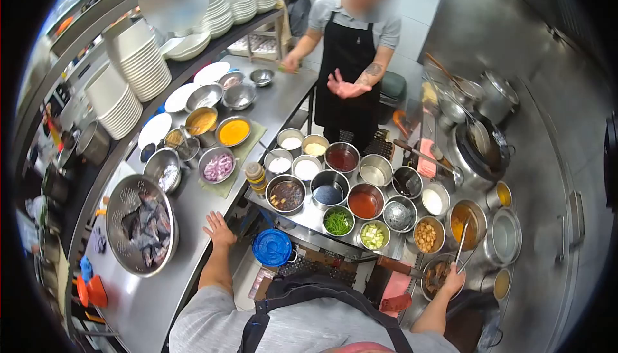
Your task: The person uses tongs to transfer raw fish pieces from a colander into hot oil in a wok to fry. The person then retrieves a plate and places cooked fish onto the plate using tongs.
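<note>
My left hand is spread open at the edge of the steel counter, holding nothing. Near it stand a bowl of sliced purple onion and a large colander with dark fish pieces inside. On the far right my right hand is closed around metal tongs, whose long arms reach over a pot of orange-brown sauce. Partly behind that hand is a pot of dark brown pieces. A pot of tan chunks stands close by.
Across from me a person in a black apron holds out an open palm. Several steel pots, including red sauce and chopped greens, crowd the middle table. A blue bucket is below. Stacked white dishes fill the left shelf.
</note>
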Available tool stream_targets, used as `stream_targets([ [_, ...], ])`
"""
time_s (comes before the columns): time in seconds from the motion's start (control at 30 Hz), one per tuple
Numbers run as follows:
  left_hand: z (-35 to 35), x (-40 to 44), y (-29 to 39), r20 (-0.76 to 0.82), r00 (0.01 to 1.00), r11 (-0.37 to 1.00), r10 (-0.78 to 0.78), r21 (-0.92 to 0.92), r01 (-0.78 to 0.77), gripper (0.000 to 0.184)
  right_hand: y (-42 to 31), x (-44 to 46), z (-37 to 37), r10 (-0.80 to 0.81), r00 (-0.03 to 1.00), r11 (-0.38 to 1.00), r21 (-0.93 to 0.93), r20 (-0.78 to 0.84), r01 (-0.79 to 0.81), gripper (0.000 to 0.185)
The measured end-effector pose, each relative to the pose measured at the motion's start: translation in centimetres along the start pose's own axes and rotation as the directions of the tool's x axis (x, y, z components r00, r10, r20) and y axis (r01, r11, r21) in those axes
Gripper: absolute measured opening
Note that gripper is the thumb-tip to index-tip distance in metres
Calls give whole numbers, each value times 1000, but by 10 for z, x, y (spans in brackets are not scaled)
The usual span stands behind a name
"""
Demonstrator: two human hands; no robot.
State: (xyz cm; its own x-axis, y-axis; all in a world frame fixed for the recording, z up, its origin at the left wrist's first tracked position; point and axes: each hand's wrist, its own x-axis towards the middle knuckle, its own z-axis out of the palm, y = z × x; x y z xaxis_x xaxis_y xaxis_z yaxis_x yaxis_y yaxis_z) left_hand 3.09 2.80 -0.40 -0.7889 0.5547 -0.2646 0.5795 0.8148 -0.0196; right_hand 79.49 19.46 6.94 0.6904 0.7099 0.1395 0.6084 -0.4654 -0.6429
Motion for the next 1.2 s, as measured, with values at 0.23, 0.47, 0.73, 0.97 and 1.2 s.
stream_targets([
  [0.23, -9, -3, 2, 20, 1000, 1000, 12, -22, -12, 123, 30, 14, 34, 42, 995, 995, 97, -88, -34, 57],
  [0.47, -15, -7, 3, 43, 999, 1000, 8, -17, -7, 120, 3, -3, 32, 88, 992, 995, -38, -91, -91, 68],
  [0.73, -15, -8, 3, 45, 999, 1000, 12, -7, -12, 119, 19, 7, 42, 141, 990, 988, -59, -24, -142, 62],
  [0.97, -10, -7, 1, 30, 999, 1000, 15, -10, -15, 119, -5, -17, 31, 129, 988, 986, -92, -80, -136, 65],
  [1.2, -18, -11, 1, 52, 999, 1000, 13, -22, -12, 119, -9, -27, 29, 95, 993, 995, -13, -73, -96, 61],
])
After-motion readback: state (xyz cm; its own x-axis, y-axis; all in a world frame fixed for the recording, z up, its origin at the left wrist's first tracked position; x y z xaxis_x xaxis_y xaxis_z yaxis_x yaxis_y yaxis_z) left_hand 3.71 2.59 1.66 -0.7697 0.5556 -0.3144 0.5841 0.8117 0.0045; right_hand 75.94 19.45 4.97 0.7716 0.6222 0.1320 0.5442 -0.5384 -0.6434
